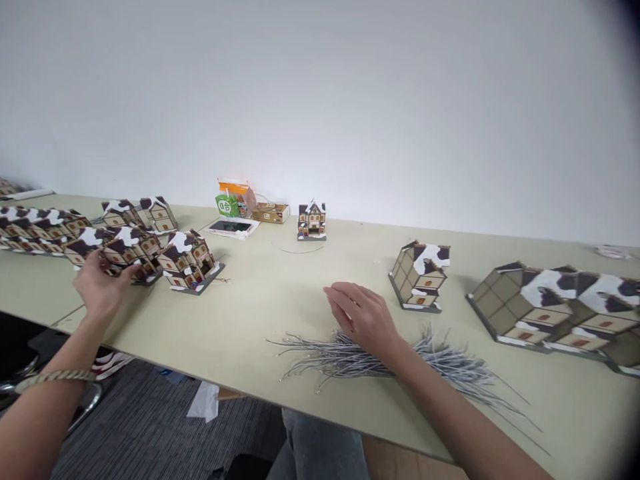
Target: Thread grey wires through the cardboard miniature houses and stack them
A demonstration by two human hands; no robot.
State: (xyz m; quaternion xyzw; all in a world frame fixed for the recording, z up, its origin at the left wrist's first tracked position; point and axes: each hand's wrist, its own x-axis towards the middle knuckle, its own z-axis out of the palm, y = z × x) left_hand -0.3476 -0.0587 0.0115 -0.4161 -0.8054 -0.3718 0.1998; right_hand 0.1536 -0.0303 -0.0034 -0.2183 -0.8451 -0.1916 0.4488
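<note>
At the left, my left hand [103, 283] is closed around the near side of a miniature house [125, 247] with a snow-patched dark roof, in a group of like houses. Just right of it another miniature house [187, 260] stands on its grey base, a thin reddish wire showing by its edge. My right hand [363, 317] hovers over the table, fingers bent together, and nothing shows in them. Under and behind its wrist lies a loose bundle of thin grey wires [440, 363].
More miniature houses stand at right [555, 307], with a single house [423, 277] nearer the middle. By the wall are a small house [311, 221], a phone [230, 227], an orange-and-green packet [235, 198] and a brown box [271, 213]. The table's front edge runs below my hands.
</note>
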